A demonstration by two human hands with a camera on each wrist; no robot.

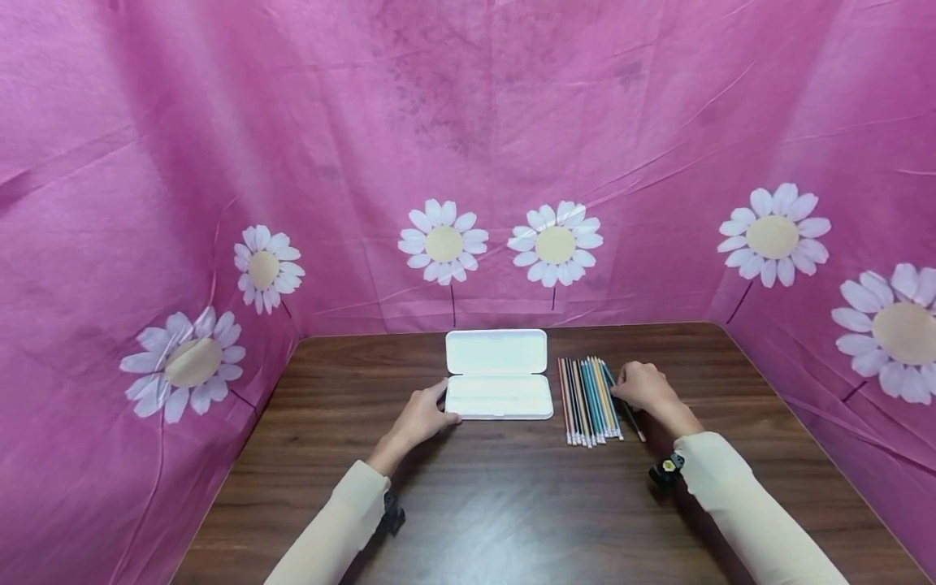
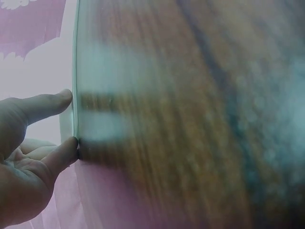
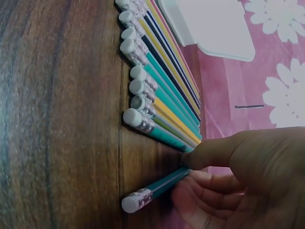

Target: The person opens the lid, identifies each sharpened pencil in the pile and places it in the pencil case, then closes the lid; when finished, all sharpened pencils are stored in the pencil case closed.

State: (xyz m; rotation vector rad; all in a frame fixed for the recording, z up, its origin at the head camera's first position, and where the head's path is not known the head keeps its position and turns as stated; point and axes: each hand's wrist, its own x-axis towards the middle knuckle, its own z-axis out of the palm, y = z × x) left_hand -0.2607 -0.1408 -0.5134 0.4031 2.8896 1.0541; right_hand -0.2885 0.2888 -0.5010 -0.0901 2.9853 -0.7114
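A white pencil case (image 1: pixel 499 396) lies at the back of the table with its lid raised behind it. My left hand (image 1: pixel 418 416) rests at its front left corner, thumb and a finger spread and touching the edge. The left wrist view shows both fingertips against the case's thin rim (image 2: pixel 75 114). Right of the case, several pencils (image 1: pixel 588 402) lie side by side, eraser ends toward me. With thumb and fingers my right hand (image 1: pixel 647 388) pinches a dark green pencil (image 3: pixel 164 185) near its far end, slanted apart from the row. That pencil's tip is hidden by the hand.
The brown wooden table (image 1: pixel 468 504) reflects light toward the front. A pink cloth (image 1: pixel 497 122) with printed daisies hangs behind it and along both sides. The raised lid (image 1: pixel 497 352) stands close to the back edge.
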